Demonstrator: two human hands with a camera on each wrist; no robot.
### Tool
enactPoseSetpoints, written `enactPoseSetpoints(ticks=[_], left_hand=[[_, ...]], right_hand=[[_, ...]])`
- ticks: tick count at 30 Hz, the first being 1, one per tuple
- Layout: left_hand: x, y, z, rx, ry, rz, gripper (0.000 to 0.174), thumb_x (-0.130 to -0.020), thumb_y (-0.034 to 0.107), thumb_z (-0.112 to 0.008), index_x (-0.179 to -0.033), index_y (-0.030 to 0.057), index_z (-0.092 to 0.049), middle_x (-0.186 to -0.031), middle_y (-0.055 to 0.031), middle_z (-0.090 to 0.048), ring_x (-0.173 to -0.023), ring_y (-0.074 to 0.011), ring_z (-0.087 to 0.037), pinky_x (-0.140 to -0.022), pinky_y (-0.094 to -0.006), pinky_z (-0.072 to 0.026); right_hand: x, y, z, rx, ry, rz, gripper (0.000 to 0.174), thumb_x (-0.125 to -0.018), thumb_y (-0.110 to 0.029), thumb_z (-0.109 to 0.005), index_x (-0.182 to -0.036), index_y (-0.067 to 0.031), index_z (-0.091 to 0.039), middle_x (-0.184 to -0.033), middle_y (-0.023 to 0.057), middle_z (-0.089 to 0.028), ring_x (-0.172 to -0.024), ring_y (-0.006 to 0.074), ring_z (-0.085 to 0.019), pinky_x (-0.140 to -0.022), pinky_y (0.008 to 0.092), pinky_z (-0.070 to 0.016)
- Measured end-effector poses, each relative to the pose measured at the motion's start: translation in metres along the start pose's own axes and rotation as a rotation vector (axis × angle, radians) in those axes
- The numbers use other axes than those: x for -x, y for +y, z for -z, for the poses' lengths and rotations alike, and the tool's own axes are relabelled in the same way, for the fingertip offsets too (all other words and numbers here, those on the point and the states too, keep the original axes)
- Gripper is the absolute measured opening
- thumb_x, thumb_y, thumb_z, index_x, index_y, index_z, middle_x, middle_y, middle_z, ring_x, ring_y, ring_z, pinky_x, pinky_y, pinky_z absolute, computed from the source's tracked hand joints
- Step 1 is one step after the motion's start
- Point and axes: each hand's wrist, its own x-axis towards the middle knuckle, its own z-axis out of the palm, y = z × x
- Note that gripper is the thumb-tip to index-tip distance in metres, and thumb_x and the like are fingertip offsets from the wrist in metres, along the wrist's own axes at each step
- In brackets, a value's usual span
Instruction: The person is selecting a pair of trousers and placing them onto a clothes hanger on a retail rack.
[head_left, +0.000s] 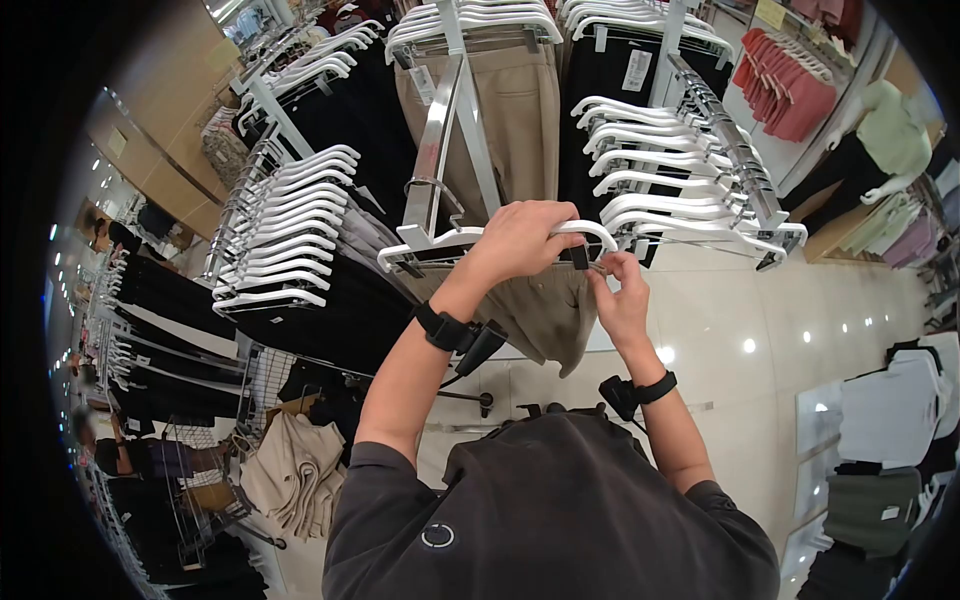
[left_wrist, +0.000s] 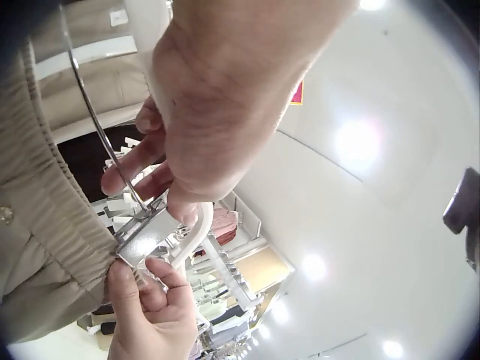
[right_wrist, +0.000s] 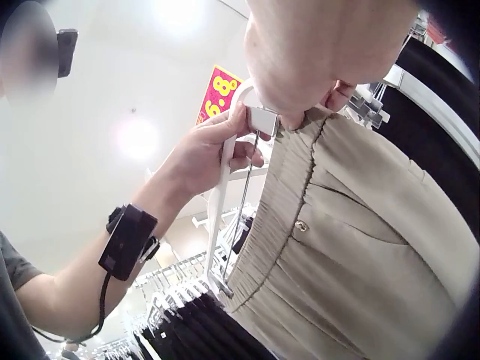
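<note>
Beige trousers (head_left: 545, 315) with a gathered elastic waistband (right_wrist: 289, 195) hang below a white clip hanger (head_left: 455, 238). The left hand (head_left: 525, 238) is curled over the hanger's right end, its thumb and fingers at the metal clip (left_wrist: 146, 236). Close below that clip, the right hand (head_left: 622, 300) pinches the corner of the waistband between thumb and fingers. In the right wrist view the clip (right_wrist: 262, 121) touches the waistband's edge beside the right fingertips; whether its jaws grip the cloth is hard to tell.
Racks of white hangers stand left (head_left: 290, 230) and right (head_left: 680, 170), with a metal rail (head_left: 430, 150) between them. Folded beige trousers (head_left: 295, 470) lie in a cart at lower left. A mannequin (head_left: 890, 130) stands at far right.
</note>
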Motion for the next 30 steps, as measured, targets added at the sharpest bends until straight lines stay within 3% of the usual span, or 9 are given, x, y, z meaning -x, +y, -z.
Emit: enactPoseSetpoints(ticks=[7,10,13,16,19,30], left_hand=[[0.004,-0.005,-0.006,-0.018,0.037,-0.052,0.023,-0.084,0.030,-0.068,-0.091,0.0084,-0.063,-0.081,-0.0122,-0.065,-0.082,-0.0369,-0.062,-0.068,-0.0469,-0.0473],[0.008,-0.006,-0.005,-0.025,0.037,-0.062,0.022,-0.085,0.028,-0.068,-0.092,0.0079,-0.063,-0.080,-0.0121,-0.064,-0.081,-0.0365,-0.061,-0.067,-0.0456,-0.0466],[0.012,-0.009,-0.007,-0.032,0.041,-0.074,0.022,-0.085,0.028,-0.068,-0.093,0.0078,-0.063,-0.081,-0.0120,-0.064,-0.081,-0.0363,-0.061,-0.068,-0.0454,-0.0466],[0.014,-0.009,-0.006,-0.062,0.026,-0.085,0.023,-0.085,0.028,-0.068,-0.094,0.0077,-0.063,-0.082,-0.0119,-0.064,-0.082,-0.0365,-0.061,-0.068,-0.0460,-0.0471],[0.014,-0.011,-0.005,-0.091,0.006,-0.097,0.025,-0.085,0.030,-0.068,-0.094,0.0076,-0.063,-0.083,-0.0122,-0.065,-0.083,-0.0368,-0.061,-0.069,-0.0459,-0.0477],[0.015,-0.017,-0.008,-0.044,0.065,-0.066,0.031,-0.085,0.035,-0.068,-0.099,0.0078,-0.066,-0.083,-0.0138,-0.068,-0.084,-0.0349,-0.065,-0.073,-0.0458,-0.0499]], right_hand=[[0.003,0.005,-0.009,-0.187,0.088,-0.147,0.018,-0.086,-0.001,-0.069,-0.094,0.0010,-0.053,-0.086,0.0140,-0.068,-0.080,0.0159,-0.068,-0.070,0.0289,-0.0525],[0.008,-0.005,-0.010,-0.010,0.089,-0.116,0.020,-0.083,-0.003,-0.072,-0.087,-0.0021,-0.053,-0.080,0.0097,-0.066,-0.072,0.0184,-0.065,-0.066,0.0322,-0.0488],[0.005,-0.011,-0.009,0.423,0.180,0.305,0.022,-0.079,-0.006,-0.076,-0.081,-0.0065,-0.054,-0.073,0.0053,-0.062,-0.065,0.0213,-0.059,-0.064,0.0348,-0.0411],[0.005,-0.009,-0.013,0.375,0.211,0.372,0.023,-0.076,-0.007,-0.077,-0.079,-0.0092,-0.055,-0.072,0.0032,-0.061,-0.064,0.0241,-0.056,-0.063,0.0361,-0.0360],[0.006,-0.011,-0.011,0.417,0.190,0.410,0.021,-0.077,-0.007,-0.077,-0.079,-0.0086,-0.056,-0.073,0.0031,-0.062,-0.064,0.0220,-0.057,-0.063,0.0356,-0.0373],[0.004,-0.005,-0.018,0.314,0.218,0.205,0.019,-0.078,-0.009,-0.078,-0.086,-0.0067,-0.060,-0.079,0.0044,-0.066,-0.072,0.0250,-0.058,-0.067,0.0363,-0.0427]])
